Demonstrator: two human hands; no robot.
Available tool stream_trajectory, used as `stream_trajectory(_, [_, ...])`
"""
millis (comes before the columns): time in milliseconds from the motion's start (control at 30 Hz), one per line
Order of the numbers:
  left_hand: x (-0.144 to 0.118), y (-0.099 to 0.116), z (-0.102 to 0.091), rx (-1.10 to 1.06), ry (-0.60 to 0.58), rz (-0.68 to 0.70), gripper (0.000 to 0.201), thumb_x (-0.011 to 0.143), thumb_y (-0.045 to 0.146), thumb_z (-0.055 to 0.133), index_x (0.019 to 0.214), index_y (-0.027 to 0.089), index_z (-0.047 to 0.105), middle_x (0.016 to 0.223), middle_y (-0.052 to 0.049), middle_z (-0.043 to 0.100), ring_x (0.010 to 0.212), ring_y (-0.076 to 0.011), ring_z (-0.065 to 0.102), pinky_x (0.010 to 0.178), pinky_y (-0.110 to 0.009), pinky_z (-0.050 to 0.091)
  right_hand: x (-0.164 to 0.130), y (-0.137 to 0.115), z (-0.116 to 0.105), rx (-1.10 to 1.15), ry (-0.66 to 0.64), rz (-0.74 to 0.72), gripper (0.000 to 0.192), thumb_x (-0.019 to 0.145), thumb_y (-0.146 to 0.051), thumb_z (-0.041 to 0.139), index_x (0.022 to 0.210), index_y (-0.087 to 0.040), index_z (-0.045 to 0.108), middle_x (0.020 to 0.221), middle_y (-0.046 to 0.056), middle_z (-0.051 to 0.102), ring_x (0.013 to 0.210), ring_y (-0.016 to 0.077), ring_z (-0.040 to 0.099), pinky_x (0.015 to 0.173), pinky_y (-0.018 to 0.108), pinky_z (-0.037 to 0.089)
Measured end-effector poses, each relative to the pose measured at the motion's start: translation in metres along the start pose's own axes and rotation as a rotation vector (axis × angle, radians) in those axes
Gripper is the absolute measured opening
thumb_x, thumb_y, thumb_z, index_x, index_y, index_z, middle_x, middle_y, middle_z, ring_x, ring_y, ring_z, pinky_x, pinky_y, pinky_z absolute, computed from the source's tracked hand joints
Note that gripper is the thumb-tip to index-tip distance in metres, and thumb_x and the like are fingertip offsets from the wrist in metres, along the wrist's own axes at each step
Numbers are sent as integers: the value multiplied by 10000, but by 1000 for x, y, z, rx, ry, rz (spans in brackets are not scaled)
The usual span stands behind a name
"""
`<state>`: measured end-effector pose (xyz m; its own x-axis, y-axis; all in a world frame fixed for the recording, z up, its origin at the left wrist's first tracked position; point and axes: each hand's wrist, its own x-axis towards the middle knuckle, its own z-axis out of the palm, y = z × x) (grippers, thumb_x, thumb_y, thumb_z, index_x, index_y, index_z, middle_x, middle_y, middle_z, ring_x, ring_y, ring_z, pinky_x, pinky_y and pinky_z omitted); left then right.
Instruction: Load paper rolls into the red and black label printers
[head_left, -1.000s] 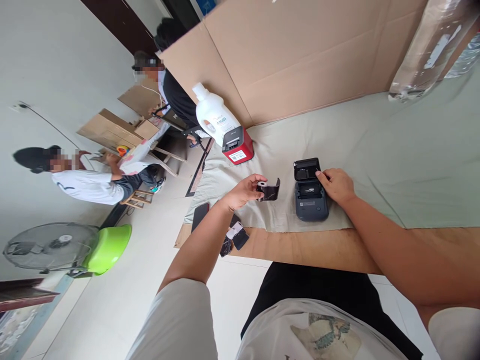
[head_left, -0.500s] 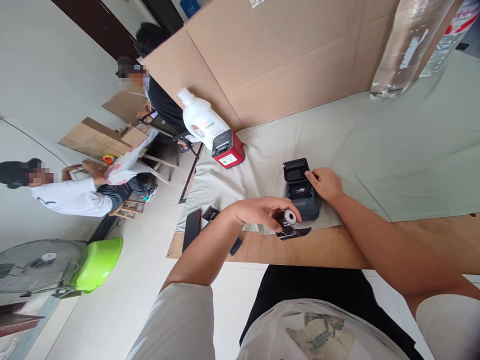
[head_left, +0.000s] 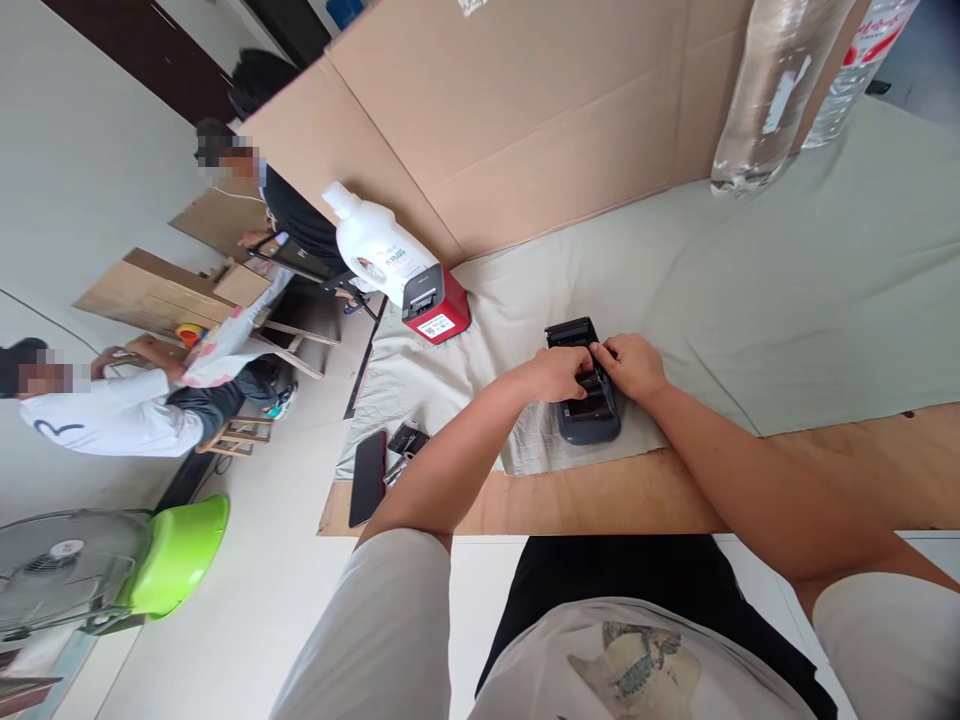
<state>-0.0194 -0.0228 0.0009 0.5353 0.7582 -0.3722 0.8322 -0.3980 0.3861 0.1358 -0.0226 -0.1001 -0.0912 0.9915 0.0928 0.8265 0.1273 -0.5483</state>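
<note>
A dark portable label printer (head_left: 589, 432) stands on the cloth in front of me, its lid (head_left: 570, 328) raised. My left hand (head_left: 559, 374) reaches over it, fingers bent down into the paper compartment. Those fingers are closed on the paper roll, which is mostly hidden under them; a strip of its dark, shiny paper (head_left: 598, 402) lies over the printer's front part. From the other side, my right hand (head_left: 631, 366) grips the printer's edge beside the lid hinge, thumb and fingers closed.
To the left are a red and black box-shaped device (head_left: 444, 310), a white jug (head_left: 382, 245) and a phone (head_left: 367, 478). Cardboard (head_left: 525, 120) walls the back, with a water bottle (head_left: 769, 100) at right. Two people sit beyond, near a fan (head_left: 64, 560) and green basin (head_left: 184, 560).
My left hand has carried the paper roll from in front of the printer into its open compartment. My right hand stays at the printer's side. The whole view has shifted slightly.
</note>
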Motion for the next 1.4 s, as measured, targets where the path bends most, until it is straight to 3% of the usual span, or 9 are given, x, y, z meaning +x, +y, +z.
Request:
stream_trajectory(100, [-2, -2, -4, -64, 19, 13, 220, 614, 175, 706, 789, 210, 579, 733, 1, 615, 720, -208, 579, 746, -327, 440, 0, 0, -1, 4, -3, 7, 499, 1004, -495, 338, 841, -211, 714, 967, 103, 726, 981, 258, 595, 755, 346, 399])
stream_trajectory(300, [-5, -8, -10, -146, 58, 60, 290, 680, 175, 679, 964, 194, 621, 971, -42, 667, 895, -231, 612, 822, -346, 466, -1, -3, -6, 18, -29, 30, 467, 1005, -476, 361, 854, -211, 716, 980, 103, 724, 1011, 259, 592, 763, 341, 399])
stream_trajectory(467, [6, -7, 9, -3, 33, -36, 214, 679, 157, 700, 875, 201, 627, 852, -50, 667, 868, -263, 629, 841, -377, 471, -2, -3, -5, 30, -20, 29, 456, 1004, -476, 377, 848, -206, 710, 976, 101, 720, 1020, 261, 589, 780, 342, 403])
stream_trajectory(767, [3, -9, 31, 83, 272, -30, 268, 687, 168, 773, 927, 178, 654, 1132, -113, 593, 996, -279, 602, 909, -403, 488, -1, -1, -4, 37, -9, 10, 475, 1006, -479, 357, 834, -202, 702, 979, 111, 720, 1013, 270, 598, 797, 354, 413])
stream_trajectory(900, [0, -12, 35, 67, 319, -10, 155, 749, 232, 768, 875, 181, 693, 1010, -102, 621, 1066, -314, 562, 974, -462, 444, -1, 0, -3, 52, -10, 10, 492, 1001, -479, 343, 833, -197, 710, 978, 127, 723, 1019, 279, 603, 820, 369, 432])
stream_trajectory(1067, [-11, -14, 45, -41, 382, -6, 119, 845, 229, 664, 947, 198, 717, 1032, -104, 659, 1080, -307, 556, 1000, -485, 404, 0, 4, -2, 291, 38, 41, 514, 983, -542, 346, 1168, -195, 677, 1090, 116, 727, 1020, 263, 635, 883, 383, 472])
stream_trajectory(1167, [-21, -15, 56, -191, 577, 36, 100, 879, 220, 602, 934, 206, 684, 1032, -95, 654, 1076, -272, 553, 1024, -456, 395, -1, 6, -4, 561, 19, 8, 644, 984, -634, 228, 1278, -210, 615, 1192, 108, 704, 1061, 240, 646, 893, 376, 496])
stream_trajectory(1300, [-29, -24, 74, -447, 1004, -106, 181, 943, 324, 507, 1061, 210, 584, 1120, -101, 593, 1097, -231, 538, 992, -386, 426, -3, 6, -10, 736, -63, 44, 740, 950, -717, 128, 1101, -226, 660, 1173, 112, 708, 1072, 226, 650, 838, 348, 517])
stream_trajectory(1400, [-26, -32, 88, -624, 1042, -252, 315, 981, 419, 428, 1191, 203, 519, 1218, -111, 559, 1160, -218, 529, 1003, -364, 417, -4, 6, -14, 767, -103, 42, 678, 933, -728, 210, 896, -216, 653, 1105, 108, 722, 1028, 218, 654, 826, 340, 518])
